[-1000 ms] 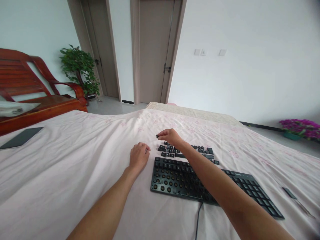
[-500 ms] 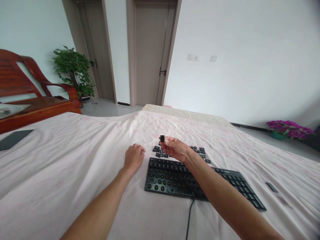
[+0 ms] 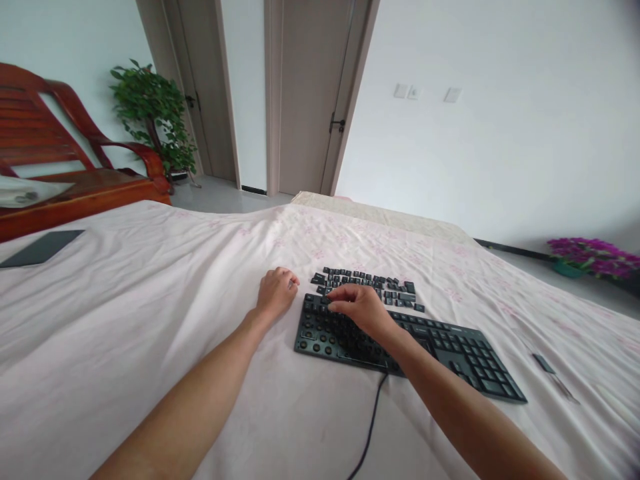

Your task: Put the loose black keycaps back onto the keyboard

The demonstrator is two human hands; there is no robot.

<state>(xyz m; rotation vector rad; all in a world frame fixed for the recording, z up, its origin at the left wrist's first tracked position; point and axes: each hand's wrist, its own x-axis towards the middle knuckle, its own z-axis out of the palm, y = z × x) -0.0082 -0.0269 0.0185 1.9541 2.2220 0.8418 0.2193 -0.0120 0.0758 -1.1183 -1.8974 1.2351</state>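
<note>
Black keys on a pale pink bed

The keyboard (image 3: 400, 337) is black, and the open sockets at its left end show small brownish rings. The loose keycaps (image 3: 367, 283) behind it are black too, as is the cable (image 3: 369, 427). The bedsheet (image 3: 125, 313) is very pale pink with a faint pattern of small pink flowers. The flat tablet (image 3: 41, 247) is dark grey. The wooden bench (image 3: 75, 173) is reddish brown. The potted plant (image 3: 153, 113) is green, the flowers (image 3: 593, 255) bright purple.
</note>
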